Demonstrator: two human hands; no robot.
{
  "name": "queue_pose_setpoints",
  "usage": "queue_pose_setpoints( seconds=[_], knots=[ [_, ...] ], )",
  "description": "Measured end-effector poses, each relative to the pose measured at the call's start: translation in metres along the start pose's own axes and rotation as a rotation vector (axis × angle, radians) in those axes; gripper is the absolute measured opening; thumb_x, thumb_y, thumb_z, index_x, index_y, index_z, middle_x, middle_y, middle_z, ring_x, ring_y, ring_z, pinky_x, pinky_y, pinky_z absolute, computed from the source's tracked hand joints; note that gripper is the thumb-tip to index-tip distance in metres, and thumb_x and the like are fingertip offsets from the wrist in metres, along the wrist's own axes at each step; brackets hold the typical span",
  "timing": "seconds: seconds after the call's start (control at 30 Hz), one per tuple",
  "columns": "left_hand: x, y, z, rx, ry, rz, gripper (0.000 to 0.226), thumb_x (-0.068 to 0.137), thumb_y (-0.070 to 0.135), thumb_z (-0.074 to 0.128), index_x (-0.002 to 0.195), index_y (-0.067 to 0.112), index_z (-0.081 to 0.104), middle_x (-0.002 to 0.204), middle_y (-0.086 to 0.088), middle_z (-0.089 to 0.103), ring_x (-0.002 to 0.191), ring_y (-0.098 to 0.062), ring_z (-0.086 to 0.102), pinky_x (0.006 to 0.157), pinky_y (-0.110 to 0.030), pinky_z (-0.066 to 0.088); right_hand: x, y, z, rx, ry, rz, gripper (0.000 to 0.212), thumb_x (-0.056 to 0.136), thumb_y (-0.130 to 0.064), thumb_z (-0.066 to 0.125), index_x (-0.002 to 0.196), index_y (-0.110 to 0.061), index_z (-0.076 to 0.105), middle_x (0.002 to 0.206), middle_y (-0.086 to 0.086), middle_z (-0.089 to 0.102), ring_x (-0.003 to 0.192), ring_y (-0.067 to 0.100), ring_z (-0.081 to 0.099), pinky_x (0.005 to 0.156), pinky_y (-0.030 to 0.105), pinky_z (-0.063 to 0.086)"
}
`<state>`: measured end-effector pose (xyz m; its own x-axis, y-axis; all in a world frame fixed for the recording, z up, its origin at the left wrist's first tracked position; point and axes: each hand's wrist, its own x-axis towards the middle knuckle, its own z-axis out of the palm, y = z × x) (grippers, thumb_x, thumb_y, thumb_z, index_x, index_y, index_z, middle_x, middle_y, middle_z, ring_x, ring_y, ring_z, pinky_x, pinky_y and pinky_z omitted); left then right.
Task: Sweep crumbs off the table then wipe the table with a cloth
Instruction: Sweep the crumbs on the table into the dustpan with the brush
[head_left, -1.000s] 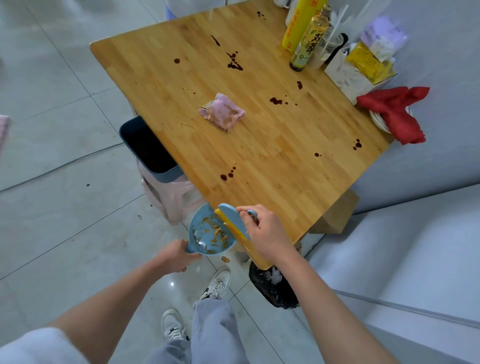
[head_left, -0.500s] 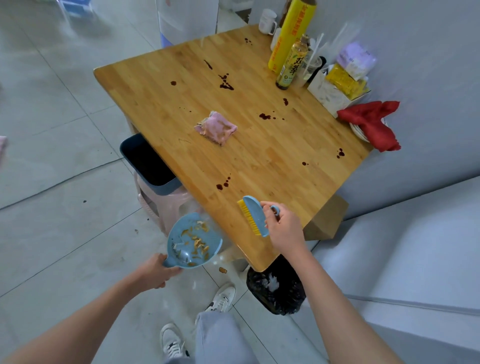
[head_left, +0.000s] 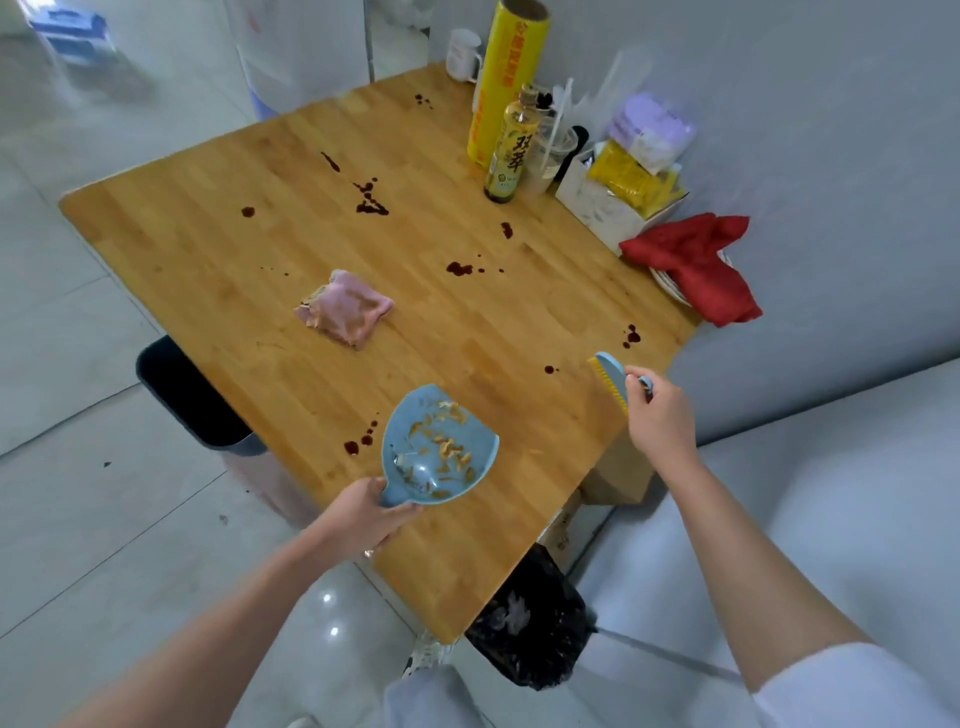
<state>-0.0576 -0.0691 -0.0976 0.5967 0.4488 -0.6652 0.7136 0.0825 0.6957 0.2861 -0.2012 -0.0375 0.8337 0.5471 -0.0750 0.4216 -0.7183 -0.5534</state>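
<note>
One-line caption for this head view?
Left hand holds crumb-filled blue plastic dustpan, right hand blue brush, over stained wooden table.

white short sleeves (head_left: 841, 686), grey trousers (head_left: 431, 699)

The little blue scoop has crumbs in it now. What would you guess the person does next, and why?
Probably tip the dustpan into the dark bin beside the table. The left hand holds it by the handle, over the tabletop, with crumbs lying inside; the right hand holds the brush aside, and dark stains await the pink cloth.
</note>
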Motion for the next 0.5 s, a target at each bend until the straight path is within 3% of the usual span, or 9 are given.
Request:
queue_pose_setpoints(
  seconds=[0.1,0.17,0.23,0.33,0.5],
  knots=[
    [0.024,0.012,0.010,0.047,-0.005,0.003,0.032,0.094,0.036,0.065,0.075,0.012,0.057,0.052,0.003,0.056,0.042,-0.006,0.045,0.044,-0.017,0.038,0.047,0.012,-0.001,-0.056,-0.035,-0.027,0.031,0.104,-0.027,0.045,0.125,-0.017,0.066,0.108,0.005,0.067,0.085,0.017,0.056,0.073,0.029,0.038],
    [0.031,0.014,0.013,0.072,-0.001,-0.003,0.033,0.094,0.036,0.065,0.080,0.007,0.061,0.054,0.003,0.058,0.044,-0.006,0.048,0.044,-0.017,0.039,0.068,0.012,0.007,-0.094,-0.095,-0.075,0.031,0.105,-0.025,0.045,0.126,-0.015,0.065,0.115,0.006,0.066,0.080,0.015,0.056,0.068,0.027,0.038],
    [0.035,0.011,0.015,0.068,0.023,-0.018,0.032,0.094,0.036,0.066,0.084,0.005,0.063,0.055,0.002,0.059,0.044,-0.005,0.049,0.043,-0.017,0.040,0.080,0.007,0.016,-0.131,-0.144,-0.111,0.032,0.105,-0.024,0.045,0.127,-0.014,0.065,0.115,0.008,0.066,0.076,0.015,0.055,0.063,0.026,0.037],
    [0.034,0.006,0.013,0.092,0.048,-0.029,0.029,0.093,0.035,0.066,0.077,0.012,0.061,0.051,0.003,0.057,0.040,-0.003,0.048,0.042,-0.017,0.038,0.079,0.000,0.023,-0.204,-0.202,-0.134,0.032,0.105,-0.024,0.043,0.126,-0.013,0.066,0.115,0.007,0.064,0.086,0.017,0.054,0.065,0.025,0.036],
    [0.022,-0.003,0.012,0.086,0.059,-0.024,0.029,0.093,0.033,0.067,0.076,0.011,0.060,0.052,0.003,0.055,0.039,-0.003,0.046,0.042,-0.017,0.038,0.029,0.012,0.020,-0.219,-0.250,-0.157,0.031,0.105,-0.026,0.044,0.124,-0.015,0.065,0.112,0.005,0.063,0.081,0.014,0.054,0.057,0.018,0.033]
  ],
)
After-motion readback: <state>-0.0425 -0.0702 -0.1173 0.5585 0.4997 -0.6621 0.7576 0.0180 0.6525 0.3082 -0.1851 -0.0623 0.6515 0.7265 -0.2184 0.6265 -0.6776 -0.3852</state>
